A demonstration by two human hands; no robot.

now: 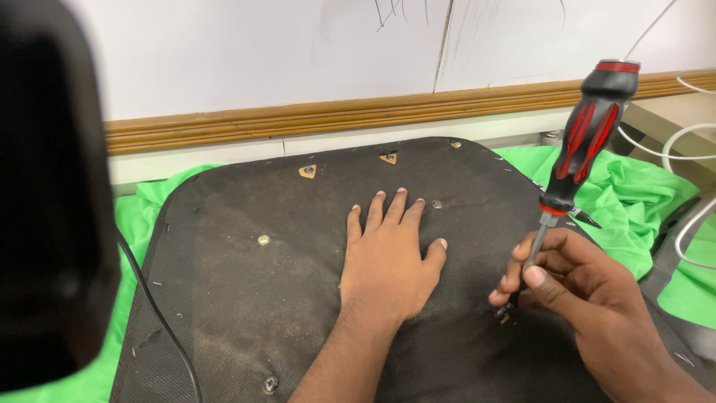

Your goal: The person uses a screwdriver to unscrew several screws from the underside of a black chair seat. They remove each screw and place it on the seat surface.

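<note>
I have the right hand (578, 287) pinched around the metal shaft of a screwdriver (578, 153), thumb and fingertips closed low on the steel. Its red and black handle stands tilted above the hand, and its tip is down against a screw (503, 315) in the dark seat pad (246, 298). My left hand (389, 257) lies flat and open on the same pad, fingers spread, holding nothing, just beside the right. Further out I see a small metal insert (263, 240) left of that hand and another (270, 384) near the pad's lower edge. The pad rests on a green cloth (634, 194). A black cable (160, 317) crosses its left side. White cables (690, 142) loop at the right.
</note>
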